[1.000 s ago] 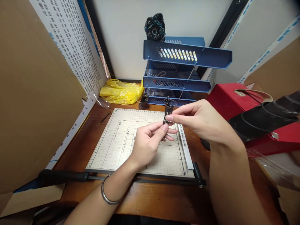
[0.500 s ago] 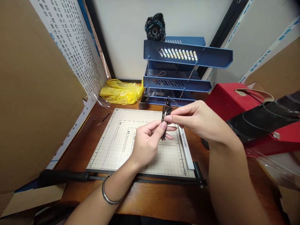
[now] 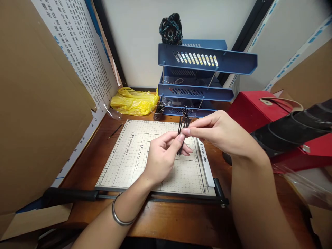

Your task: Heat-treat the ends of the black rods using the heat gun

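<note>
Above the paper cutter's gridded board (image 3: 124, 166), my left hand (image 3: 163, 155) is closed on a few thin black wires (image 3: 180, 125), which stand nearly upright between thumb and fingers. My right hand (image 3: 220, 133) meets it from the right, thumb and forefinger pinched at the same bunch; more black pieces show by its fingertips. Just behind the hands is a clear cup (image 3: 192, 113) with black wires in it, partly covered. A second clear cup (image 3: 157, 117) to its left is full of similar wires. Two thin dark pieces with bright tips (image 3: 115, 131) lie left of the board.
A blue tiered tray (image 3: 207, 58) stands at the back, with a yellow plastic bag (image 3: 135, 102) to its left. On the right are a red box (image 3: 254, 110) and a black tube (image 3: 293, 128). The cutter's black handle (image 3: 70, 194) lies along the near side.
Both hands stay almost in place. The fingers of my left hand have drawn in slightly, and the wires have shifted a little between the fingertips.
</note>
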`<state>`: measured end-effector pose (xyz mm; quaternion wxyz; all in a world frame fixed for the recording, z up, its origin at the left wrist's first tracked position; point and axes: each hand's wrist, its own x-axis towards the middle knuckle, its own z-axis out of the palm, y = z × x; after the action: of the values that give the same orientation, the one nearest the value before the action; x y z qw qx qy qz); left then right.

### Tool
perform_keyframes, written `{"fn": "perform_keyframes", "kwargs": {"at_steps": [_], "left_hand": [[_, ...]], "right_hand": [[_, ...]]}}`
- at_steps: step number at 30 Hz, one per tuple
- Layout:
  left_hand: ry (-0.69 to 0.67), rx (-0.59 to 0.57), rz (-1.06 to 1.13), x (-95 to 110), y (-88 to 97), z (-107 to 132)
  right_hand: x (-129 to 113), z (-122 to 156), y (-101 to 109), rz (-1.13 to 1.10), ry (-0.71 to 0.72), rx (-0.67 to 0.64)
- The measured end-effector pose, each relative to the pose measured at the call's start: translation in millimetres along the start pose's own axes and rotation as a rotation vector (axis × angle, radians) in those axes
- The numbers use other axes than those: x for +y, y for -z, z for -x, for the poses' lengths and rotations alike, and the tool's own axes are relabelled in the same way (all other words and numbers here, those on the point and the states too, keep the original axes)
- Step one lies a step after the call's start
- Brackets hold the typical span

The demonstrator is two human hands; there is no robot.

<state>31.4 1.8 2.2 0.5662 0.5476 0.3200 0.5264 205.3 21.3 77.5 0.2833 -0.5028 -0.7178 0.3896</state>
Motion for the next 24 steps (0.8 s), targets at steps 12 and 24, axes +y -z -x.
{"fn": "perform_keyframes", "kwargs": {"at_steps": [12,24], "left_hand": [[0.003,-0.020,0.071,-0.2,-2.0,2.0],[-0.035,0.025,0.017,-2.2,-2.0,0.7]], "right_hand": [[-4.4,2.4,1.4,-0.015,-0.017,0.009],[0.0,-2.7,-3.2,-0.165,0.058,-0.098]]}}
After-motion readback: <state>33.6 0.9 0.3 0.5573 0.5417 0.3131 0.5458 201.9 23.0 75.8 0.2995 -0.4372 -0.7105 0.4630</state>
